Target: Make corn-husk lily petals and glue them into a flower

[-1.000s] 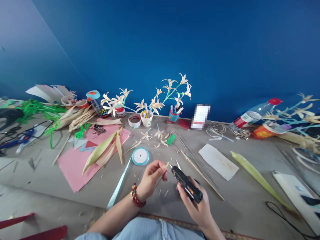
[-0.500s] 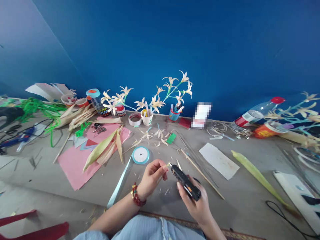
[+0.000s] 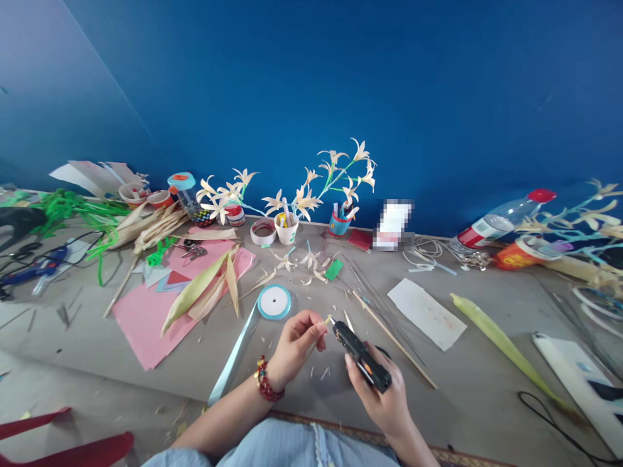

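Observation:
My right hand [image 3: 384,395] is wrapped round a black glue gun [image 3: 361,355], its nozzle pointing up and to the left. Between the thumb and fingers of my left hand [image 3: 302,337] is a small pale yellowish piece [image 3: 328,319], too small to name surely. The nozzle tip meets or nearly meets that piece. Beyond my left hand lies a spool of light blue ribbon [image 3: 274,302], its loose end running toward the table's front edge. Pale flower heads [image 3: 285,261] and scraps lie farther back.
Cups with husk flowers [image 3: 286,228] stand along the blue wall. Pink paper [image 3: 146,324] and corn husks [image 3: 197,292] are at left. On the right are a thin stick [image 3: 396,340], a white sheet [image 3: 427,314], a long husk [image 3: 501,337], a power strip [image 3: 574,383] and a plastic bottle [image 3: 503,224].
Almost nothing differs. Both hands and the glue gun keep nearly the same place, with the nozzle still at the small piece.

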A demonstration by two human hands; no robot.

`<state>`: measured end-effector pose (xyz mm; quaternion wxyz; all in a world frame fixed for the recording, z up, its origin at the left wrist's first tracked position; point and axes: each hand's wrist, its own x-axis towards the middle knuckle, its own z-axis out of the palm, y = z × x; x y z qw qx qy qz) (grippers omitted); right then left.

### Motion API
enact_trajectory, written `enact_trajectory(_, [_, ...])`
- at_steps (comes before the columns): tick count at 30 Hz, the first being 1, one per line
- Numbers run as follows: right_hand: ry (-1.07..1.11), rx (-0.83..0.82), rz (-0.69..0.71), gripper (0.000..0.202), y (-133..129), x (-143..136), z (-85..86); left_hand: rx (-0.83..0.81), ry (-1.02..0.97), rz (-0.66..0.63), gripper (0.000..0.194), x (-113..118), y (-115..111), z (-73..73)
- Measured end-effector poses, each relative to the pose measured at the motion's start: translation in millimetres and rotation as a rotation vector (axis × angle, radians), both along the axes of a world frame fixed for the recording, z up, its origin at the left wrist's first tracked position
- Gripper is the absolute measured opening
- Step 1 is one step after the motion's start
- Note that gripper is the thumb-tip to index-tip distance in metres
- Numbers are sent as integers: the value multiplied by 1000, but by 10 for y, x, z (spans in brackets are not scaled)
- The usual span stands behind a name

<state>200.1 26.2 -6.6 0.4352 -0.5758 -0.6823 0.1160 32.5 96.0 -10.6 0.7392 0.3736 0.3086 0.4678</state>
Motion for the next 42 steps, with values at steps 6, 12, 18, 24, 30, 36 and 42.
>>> enact_trajectory(6, [-3, -10, -6, 14, -10, 17, -27, 1, -2, 0, 28, 3, 16, -6])
enact_trajectory(12, [-4, -10, 25, 12, -6, 5, -9, 4, 4, 2, 29, 5, 3, -7])
enact_trajectory(18, [6, -17, 14, 11, -1, 6, -35, 2, 10, 2, 30, 5, 11, -10])
enact_trajectory(24, [67, -31, 35, 10, -24, -3, -33, -3, 14, -3, 30, 8, 9, -8])
enact_trajectory(30, [109, -52, 45, 9, -32, -10, 2, 0, 19, -4, 30, 6, 7, -3])
enact_trajectory(36, [42, -3, 4, 6, -15, 11, -46, -7, 29, -3, 33, 8, 8, 20])
enact_trajectory(42, [10, 32, 11, 1, -8, 32, -115, -14, 26, -3, 33, 16, 13, 14])
